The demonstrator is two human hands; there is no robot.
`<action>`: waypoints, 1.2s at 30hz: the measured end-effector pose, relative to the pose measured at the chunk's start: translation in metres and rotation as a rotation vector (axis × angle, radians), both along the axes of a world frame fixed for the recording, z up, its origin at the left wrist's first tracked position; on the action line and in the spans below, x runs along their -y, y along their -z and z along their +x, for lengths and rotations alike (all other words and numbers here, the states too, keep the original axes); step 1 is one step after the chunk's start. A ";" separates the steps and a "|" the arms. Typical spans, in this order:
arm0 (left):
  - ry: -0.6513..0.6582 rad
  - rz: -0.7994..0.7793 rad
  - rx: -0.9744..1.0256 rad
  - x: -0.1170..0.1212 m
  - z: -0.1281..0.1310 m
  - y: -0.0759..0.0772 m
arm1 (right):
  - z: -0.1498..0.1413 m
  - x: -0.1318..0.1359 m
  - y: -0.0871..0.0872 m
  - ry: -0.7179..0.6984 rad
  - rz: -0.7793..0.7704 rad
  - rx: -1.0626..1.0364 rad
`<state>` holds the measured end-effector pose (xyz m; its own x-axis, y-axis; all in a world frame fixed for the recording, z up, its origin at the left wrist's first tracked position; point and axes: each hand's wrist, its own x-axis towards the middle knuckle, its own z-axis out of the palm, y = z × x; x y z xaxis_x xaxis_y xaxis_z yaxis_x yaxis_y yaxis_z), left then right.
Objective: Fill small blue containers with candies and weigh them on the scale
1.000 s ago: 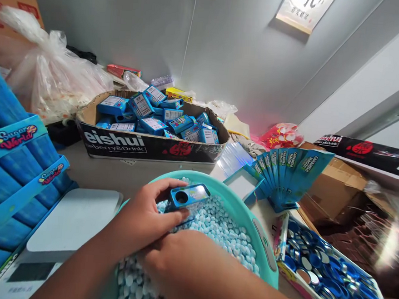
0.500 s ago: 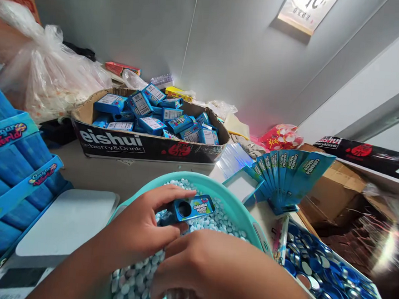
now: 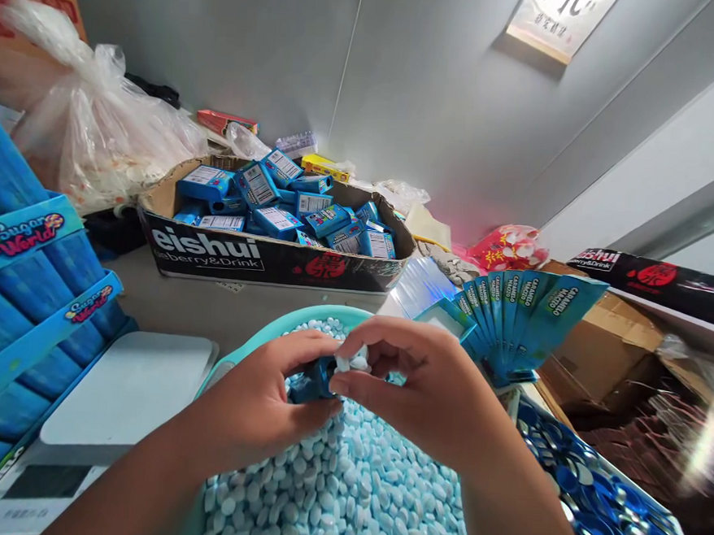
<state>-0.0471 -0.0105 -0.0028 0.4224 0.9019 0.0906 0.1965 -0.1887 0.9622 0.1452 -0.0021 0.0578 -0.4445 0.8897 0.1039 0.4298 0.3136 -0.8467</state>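
Observation:
My left hand (image 3: 267,404) is closed round a small blue tin (image 3: 312,378), held just above a teal basin (image 3: 254,346) filled with pale blue and white tablets (image 3: 347,487). My right hand (image 3: 422,386) is raised over the basin and pinches a few white tablets (image 3: 350,361) at the tin's opening. Most of the tin is hidden by both hands.
A white scale (image 3: 102,413) stands left of the basin, beside blue display boxes (image 3: 20,276). A cardboard tray of small blue cartons (image 3: 275,213) sits behind. Fanned blue flat cartons (image 3: 525,312) and a tray of blue round lids (image 3: 609,505) lie to the right. A tied plastic bag (image 3: 91,127) is back left.
My right hand has lifted out of the tablets and come up to the tin with a few tablets pinched in it. The left hand has kept hold of the tin.

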 end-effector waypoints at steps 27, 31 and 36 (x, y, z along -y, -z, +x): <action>0.009 0.030 0.011 -0.001 0.000 0.006 | 0.003 0.000 0.006 -0.025 -0.075 0.023; 0.007 0.031 0.016 -0.002 -0.001 0.009 | 0.005 -0.002 0.004 -0.027 -0.103 -0.006; -0.012 0.046 0.017 -0.002 -0.001 0.011 | 0.013 -0.004 0.001 0.034 0.063 0.163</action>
<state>-0.0482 -0.0087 -0.0134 0.4097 0.9016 0.1391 0.1832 -0.2307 0.9556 0.1585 0.0019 0.0565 -0.4296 0.8986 0.0888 0.5708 0.3464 -0.7445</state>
